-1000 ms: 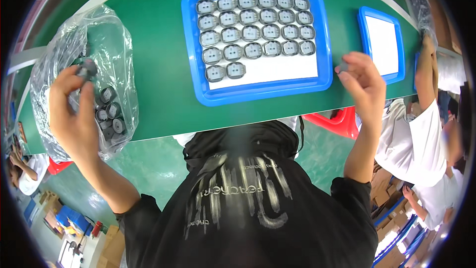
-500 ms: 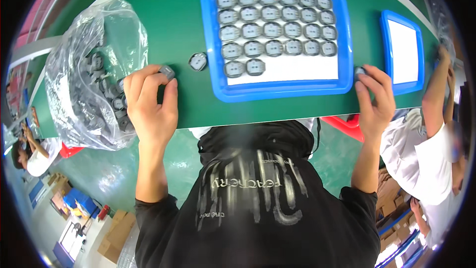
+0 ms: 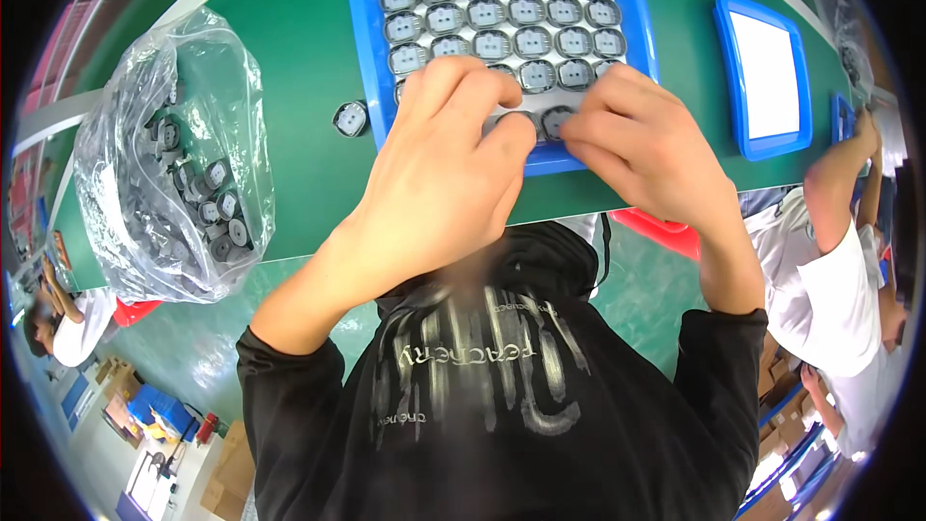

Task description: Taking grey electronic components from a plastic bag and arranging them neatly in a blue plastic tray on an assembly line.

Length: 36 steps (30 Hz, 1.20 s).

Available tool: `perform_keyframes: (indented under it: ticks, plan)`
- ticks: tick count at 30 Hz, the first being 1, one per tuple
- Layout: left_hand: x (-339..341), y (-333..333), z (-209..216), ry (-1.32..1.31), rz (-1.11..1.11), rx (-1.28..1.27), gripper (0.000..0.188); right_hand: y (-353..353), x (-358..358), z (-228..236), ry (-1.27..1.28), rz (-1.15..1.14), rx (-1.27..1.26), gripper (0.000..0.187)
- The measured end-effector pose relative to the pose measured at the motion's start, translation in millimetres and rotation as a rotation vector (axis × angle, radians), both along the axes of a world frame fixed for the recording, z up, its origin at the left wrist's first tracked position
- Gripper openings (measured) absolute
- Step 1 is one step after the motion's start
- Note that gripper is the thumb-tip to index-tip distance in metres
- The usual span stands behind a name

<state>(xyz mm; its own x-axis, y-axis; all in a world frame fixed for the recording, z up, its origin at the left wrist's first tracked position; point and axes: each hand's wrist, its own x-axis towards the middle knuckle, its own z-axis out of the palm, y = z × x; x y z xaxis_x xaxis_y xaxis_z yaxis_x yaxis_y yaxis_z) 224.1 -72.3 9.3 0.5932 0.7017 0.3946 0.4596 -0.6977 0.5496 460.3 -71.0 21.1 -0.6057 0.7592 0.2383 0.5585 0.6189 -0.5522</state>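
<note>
- Pale lettering point(image 3: 468, 352) streaks down the black shirt point(image 3: 482, 473).
- Left hand point(image 3: 434, 164) looms over the blue tray point(image 3: 367, 39), hiding its near-left corner; a loose grey piece point(image 3: 349, 119) sits just outside.
- Right hand point(image 3: 651, 150), fingertips at a grey part point(image 3: 555, 122) in the tray's nearest row; whether either hand pinches, I can't tell.
- Clear bag point(image 3: 111, 207) left, more pieces point(image 3: 217, 174) inside; second tray point(image 3: 791, 143) right, white sheet point(image 3: 765, 72) in it.

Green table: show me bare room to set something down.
Bare green table lies between the clear bag and the larger tray, save one loose part, and between that tray and the smaller tray. Crowded: the larger tray, with rows of grey parts, left hand and right hand over its near side.
</note>
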Motion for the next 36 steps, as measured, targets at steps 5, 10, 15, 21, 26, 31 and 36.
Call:
perform_keyframes:
  ticks: [5, 10, 15, 21, 26, 31, 36]
  plan:
    - [7.7, 9.8, 2.9, 0.122, 0.030, -0.019, 0.016, 8.7, 1.4, -2.7, -0.066, 0.074, -0.009, 0.011]
    - [3.8, 14.9, 4.6, 0.165, -0.013, -0.047, 0.012, 10.4, 1.4, -3.7, -0.097, 0.086, 0.027, 0.011]
    - [3.2, 18.1, 5.1, 0.199, -0.047, -0.050, 0.010, 11.1, 0.7, -3.2, -0.128, 0.101, 0.065, 0.010]
    - [-0.4, 20.7, 4.3, 0.170, -0.057, -0.031, 0.005, 12.9, -6.6, -4.7, -0.137, 0.108, 0.088, 0.010]
    - [-5.2, 21.4, 9.6, 0.155, -0.059, -0.053, 0.013, 15.1, -8.5, -3.6, -0.161, 0.098, 0.097, 0.010]
    - [-58.6, 23.4, 24.5, 0.136, 0.163, -0.048, 0.018, 15.1, -7.0, 12.9, -0.082, 0.057, 0.052, 0.018]
    - [-160.8, 11.9, 37.5, 0.226, 0.757, -0.136, 0.016, 30.4, -53.9, 21.0, -0.064, 0.132, 0.157, 0.024]
